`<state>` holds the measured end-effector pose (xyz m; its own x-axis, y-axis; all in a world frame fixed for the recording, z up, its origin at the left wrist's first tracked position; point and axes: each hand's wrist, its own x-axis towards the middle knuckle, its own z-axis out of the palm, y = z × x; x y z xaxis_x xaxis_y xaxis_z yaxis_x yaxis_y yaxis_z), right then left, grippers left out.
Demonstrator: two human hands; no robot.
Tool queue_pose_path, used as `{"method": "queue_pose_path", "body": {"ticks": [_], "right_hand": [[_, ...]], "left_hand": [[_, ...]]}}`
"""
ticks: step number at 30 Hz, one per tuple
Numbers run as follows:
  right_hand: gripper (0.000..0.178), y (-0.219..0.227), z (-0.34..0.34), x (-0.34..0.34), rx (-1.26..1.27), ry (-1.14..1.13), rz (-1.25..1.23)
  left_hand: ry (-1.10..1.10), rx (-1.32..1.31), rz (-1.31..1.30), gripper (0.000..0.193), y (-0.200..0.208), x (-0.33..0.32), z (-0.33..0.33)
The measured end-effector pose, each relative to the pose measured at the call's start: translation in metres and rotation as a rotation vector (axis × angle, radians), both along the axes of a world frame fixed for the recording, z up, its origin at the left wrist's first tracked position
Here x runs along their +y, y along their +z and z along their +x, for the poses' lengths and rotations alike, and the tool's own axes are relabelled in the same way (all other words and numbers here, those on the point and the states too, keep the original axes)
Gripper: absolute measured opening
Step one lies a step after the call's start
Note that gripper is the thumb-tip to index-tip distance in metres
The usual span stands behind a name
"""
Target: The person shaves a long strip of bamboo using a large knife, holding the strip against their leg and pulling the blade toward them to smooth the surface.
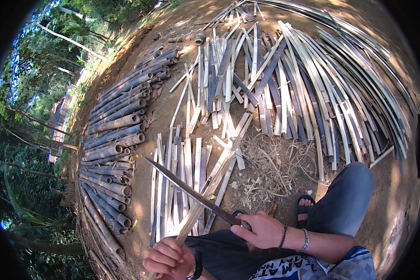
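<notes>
My left hand [170, 257] is closed around the near end of a long split bamboo strip [189, 224], which slants away from me up to the right. In my right hand [266, 231] is the handle of a machete, gripped firmly. The long dark machete blade [175, 181] points to the far left and crosses over the strip, its edge close to or touching it; exact contact I cannot tell. Beneath the strip, a bundle of shorter bamboo strips [161, 186] lies on the ground in front of my legs.
Dark bamboo poles [126, 121] lie in a row at the left. Many long split strips [331, 93] spread across the far middle and right. Curled bamboo shavings [270, 172] cover the ground near my sandaled foot [303, 210]. Trees [32, 116] stand beyond the poles.
</notes>
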<state>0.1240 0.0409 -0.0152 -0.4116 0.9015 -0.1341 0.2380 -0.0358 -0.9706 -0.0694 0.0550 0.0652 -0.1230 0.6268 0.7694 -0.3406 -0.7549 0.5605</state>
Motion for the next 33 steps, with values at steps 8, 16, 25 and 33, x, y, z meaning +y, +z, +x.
{"method": "queue_pose_path", "body": {"ticks": [8,16,25,33], "right_hand": [[0.050,-0.029,0.012,0.018,0.031,-0.096,-0.114],[0.054,-0.009,0.011,0.006,-0.047,0.048,0.069],[0.054,-0.006,0.003,-0.004,0.022,0.017,0.158],[0.052,-0.030,0.010,0.024,-0.025,-0.133,-0.096]], "left_hand": [[-0.005,0.038,-0.001,0.062,-0.001,-0.002,0.003],[-0.003,0.027,0.004,0.062,0.000,-0.002,0.005],[0.035,0.021,0.018,0.061,-0.001,-0.001,0.002],[0.077,0.032,0.002,0.060,-0.003,0.000,0.002]]}}
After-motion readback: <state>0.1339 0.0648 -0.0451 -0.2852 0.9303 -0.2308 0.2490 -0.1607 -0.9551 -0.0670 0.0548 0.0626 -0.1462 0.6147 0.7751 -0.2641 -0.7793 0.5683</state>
